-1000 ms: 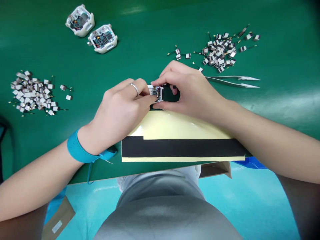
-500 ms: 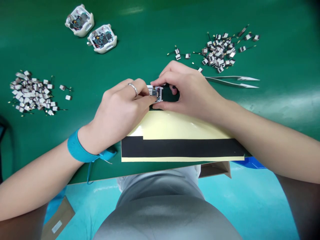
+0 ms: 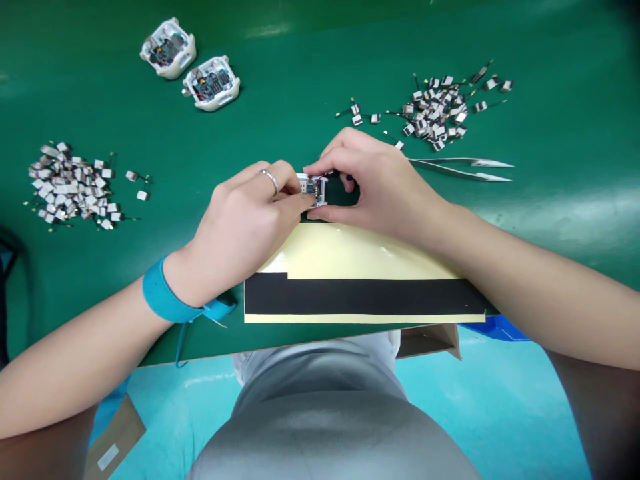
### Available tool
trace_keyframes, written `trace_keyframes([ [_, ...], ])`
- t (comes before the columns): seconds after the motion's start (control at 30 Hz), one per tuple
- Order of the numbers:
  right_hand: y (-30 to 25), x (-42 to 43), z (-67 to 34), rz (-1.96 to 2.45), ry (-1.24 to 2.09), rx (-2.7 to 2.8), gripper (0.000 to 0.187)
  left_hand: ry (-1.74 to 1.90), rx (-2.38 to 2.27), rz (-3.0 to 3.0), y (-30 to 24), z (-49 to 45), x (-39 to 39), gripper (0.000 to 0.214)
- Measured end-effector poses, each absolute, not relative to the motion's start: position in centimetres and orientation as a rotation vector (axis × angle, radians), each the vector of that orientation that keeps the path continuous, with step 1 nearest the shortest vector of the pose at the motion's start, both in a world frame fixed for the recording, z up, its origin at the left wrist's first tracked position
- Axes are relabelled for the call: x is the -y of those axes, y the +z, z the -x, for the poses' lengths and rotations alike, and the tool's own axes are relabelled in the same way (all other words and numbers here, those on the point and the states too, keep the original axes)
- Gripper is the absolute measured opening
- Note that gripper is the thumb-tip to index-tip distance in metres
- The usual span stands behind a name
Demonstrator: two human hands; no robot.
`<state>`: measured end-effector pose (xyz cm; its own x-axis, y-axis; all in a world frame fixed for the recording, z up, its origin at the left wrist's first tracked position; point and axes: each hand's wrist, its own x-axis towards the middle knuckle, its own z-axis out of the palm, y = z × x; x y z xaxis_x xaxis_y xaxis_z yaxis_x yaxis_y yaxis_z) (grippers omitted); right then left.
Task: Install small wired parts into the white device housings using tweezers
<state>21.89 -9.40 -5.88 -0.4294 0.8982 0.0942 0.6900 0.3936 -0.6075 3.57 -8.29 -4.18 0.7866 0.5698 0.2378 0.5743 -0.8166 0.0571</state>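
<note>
Between my two hands is a small white housing with a circuit board (image 3: 316, 189) in it, partly hidden by fingers. My left hand (image 3: 255, 213) lies over its left side, fingers bent, with the thumb touching the board. From the right, my right hand (image 3: 370, 175) grips the housing by its upper and lower edges between fingers and thumb. Just below the hands lies a yellow backing sheet (image 3: 370, 252) with a black strip (image 3: 365, 297) along it. Tweezers (image 3: 465, 167) rest to the right of my right hand.
Two white housings with boards, one (image 3: 169, 48) behind the other (image 3: 213, 83), stand at the upper left. A pile of small wired parts (image 3: 73, 183) lies at left, another pile (image 3: 437, 113) at upper right. A blue wrist strap (image 3: 167, 293) circles my left wrist.
The whole view has shifted slightly, so the table items sit a little differently in the picture. Both hands keep nearly the same hold on the housing.
</note>
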Motion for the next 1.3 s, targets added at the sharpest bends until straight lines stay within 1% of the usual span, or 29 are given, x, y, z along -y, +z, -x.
trace_keyframes([
  [0.43, -5.9, 9.4, -21.9, 1.358, 0.753, 2.221, 0.031, -0.317, 0.949, 2.936, -4.1, -3.6, 8.2, 0.027],
  [0.57, -6.1, 9.3, -22.4, 1.248, 0.82, 2.175, 0.041, -0.281, 0.941, 2.915, -4.2, -3.6, 8.2, 0.025],
  [0.6, -6.1, 9.2, -22.7, 1.208, 0.875, 2.123, 0.039, -0.287, 0.935, 2.914, -4.2, -3.6, 8.2, 0.025],
  [0.7, -6.4, 8.7, -23.7, 1.135, 1.015, 1.904, 0.021, -0.323, 0.919, 2.934, -4.3, -3.6, 8.2, 0.029],
  [0.8, -6.4, 8.3, -24.7, 1.107, 0.884, 1.909, 0.026, -0.334, 0.883, 2.963, -4.2, -3.6, 8.1, 0.031],
  [0.93, -5.8, 8.8, -24.9, 1.176, 0.543, 2.119, 0.021, -0.335, 0.876, 2.981, -4.1, -3.4, 8.2, 0.03],
  [1.03, -5.1, 9.7, -24.3, 1.23, 0.432, 2.086, 0.02, -0.337, 0.866, 2.984, -4.2, -3.2, 8.2, 0.026],
  [1.1, -4.7, 10.2, -23.8, 1.227, 0.422, 2.023, 0.012, -0.344, 0.865, 2.977, -4.4, -3.1, 8.3, 0.025],
  [1.17, -4.4, 10.5, -23.4, 1.202, 0.496, 1.971, 0.005, -0.351, 0.871, 2.97, -4.5, -3.1, 8.3, 0.024],
  [1.3, -4.2, 10.9, -22.6, 1.163, 0.659, 1.842, 0.006, -0.344, 0.868, 2.983, -4.5, -3.0, 8.3, 0.026],
])
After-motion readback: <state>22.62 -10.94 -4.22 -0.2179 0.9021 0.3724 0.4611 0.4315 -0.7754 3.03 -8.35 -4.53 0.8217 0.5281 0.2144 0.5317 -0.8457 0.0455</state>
